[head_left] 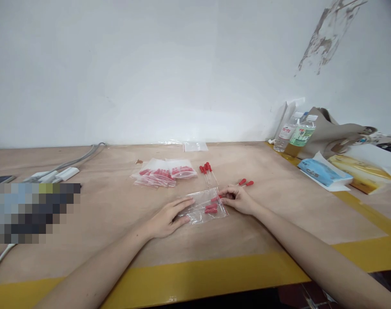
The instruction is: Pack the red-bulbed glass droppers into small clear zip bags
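Note:
A clear zip bag [198,210] lies flat on the table with several red-bulbed droppers [210,209] inside. My left hand [169,218] rests on the bag's left end, thumb and fingers spread apart. At the bag's right end, by its mouth, my right hand [237,199] pinches a red-bulbed dropper [216,198] that is partly in the bag. Just beyond my right hand lie two loose droppers [246,183]. A small group of droppers [207,168] lies behind the bag, thin clear stems toward me. Farther left, filled zip bags [165,172] overlap in a pile.
Near the wall is a flat plastic bag [195,146]. To the right stand bottles [300,136], a blue tissue pack [324,171] and a yellow pack [359,171]. Cables [74,156] and white adapters [66,173] lie left, beside a blurred patch. Yellow tape [189,279] edges the table.

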Motion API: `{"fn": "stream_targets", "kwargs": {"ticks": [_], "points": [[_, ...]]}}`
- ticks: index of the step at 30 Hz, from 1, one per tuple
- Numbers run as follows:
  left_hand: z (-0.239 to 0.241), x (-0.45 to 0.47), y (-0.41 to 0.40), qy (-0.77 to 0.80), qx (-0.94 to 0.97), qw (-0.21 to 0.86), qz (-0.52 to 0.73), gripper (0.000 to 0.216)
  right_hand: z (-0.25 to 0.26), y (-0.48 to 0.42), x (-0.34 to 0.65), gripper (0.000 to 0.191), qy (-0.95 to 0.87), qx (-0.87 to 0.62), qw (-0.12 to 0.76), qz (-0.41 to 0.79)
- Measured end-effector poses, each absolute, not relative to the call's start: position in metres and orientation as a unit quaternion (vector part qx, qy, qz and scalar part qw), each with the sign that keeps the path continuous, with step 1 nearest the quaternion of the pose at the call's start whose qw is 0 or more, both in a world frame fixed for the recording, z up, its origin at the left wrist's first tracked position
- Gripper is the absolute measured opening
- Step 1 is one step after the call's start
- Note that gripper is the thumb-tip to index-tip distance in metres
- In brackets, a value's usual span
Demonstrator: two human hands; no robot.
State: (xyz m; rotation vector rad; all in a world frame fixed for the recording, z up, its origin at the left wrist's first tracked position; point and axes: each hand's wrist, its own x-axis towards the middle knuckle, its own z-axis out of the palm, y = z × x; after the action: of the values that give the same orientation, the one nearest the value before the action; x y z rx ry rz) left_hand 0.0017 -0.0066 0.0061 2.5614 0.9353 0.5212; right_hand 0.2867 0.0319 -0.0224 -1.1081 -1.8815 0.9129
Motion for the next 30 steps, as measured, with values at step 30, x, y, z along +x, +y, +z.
{"fn": "stream_targets", "kwargs": {"ticks": [30], "points": [[0.006,0.001,-0.005,0.343,0.904,0.191,0.171,0.041,0.002,0.058,0.38,0.039,-0.662,-0.525,0.368,0.387]]}}
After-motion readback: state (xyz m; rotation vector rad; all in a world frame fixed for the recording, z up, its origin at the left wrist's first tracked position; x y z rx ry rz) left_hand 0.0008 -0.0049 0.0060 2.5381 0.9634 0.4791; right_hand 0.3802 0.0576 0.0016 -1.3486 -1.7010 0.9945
